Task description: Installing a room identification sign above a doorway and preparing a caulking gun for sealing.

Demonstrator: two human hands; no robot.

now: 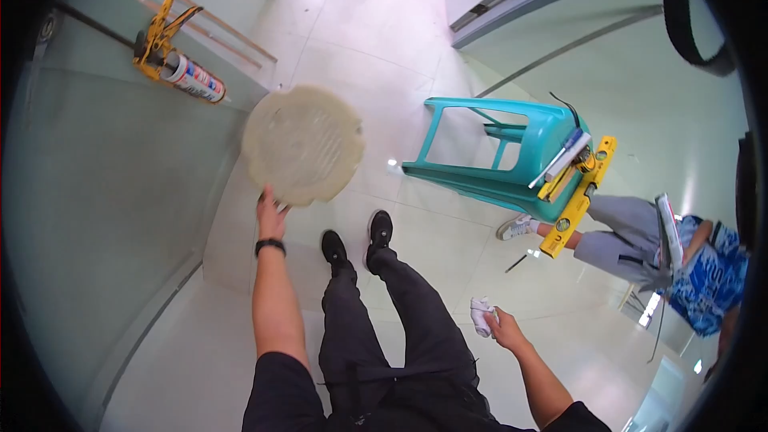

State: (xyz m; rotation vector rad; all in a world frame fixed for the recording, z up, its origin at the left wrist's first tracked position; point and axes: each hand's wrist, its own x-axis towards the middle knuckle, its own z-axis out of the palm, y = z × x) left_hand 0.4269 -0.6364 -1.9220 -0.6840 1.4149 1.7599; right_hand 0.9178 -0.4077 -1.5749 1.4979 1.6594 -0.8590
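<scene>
My left hand [272, 210] grips the near edge of a round cream plastic piece [298, 144] with a scalloped rim. It looks like a stool top seen from above; its underside is hidden. My right hand [504, 328] is closed on a crumpled white cloth [482, 317], held out to the right of my legs. Beyond the round piece, at the upper left, a yellow and black caulking gun [156, 52] with a white cartridge [194, 80] lies on a ledge beside the glass.
A teal plastic stool [540, 148] carries a yellow spirit level [578, 196], a tape measure [586, 162] and a pen [558, 156]. Another person [704, 272] stands at the right with a white tube [670, 232]. Glass panels [152, 184] flank both sides. Wooden strips [210, 20] lean upper left.
</scene>
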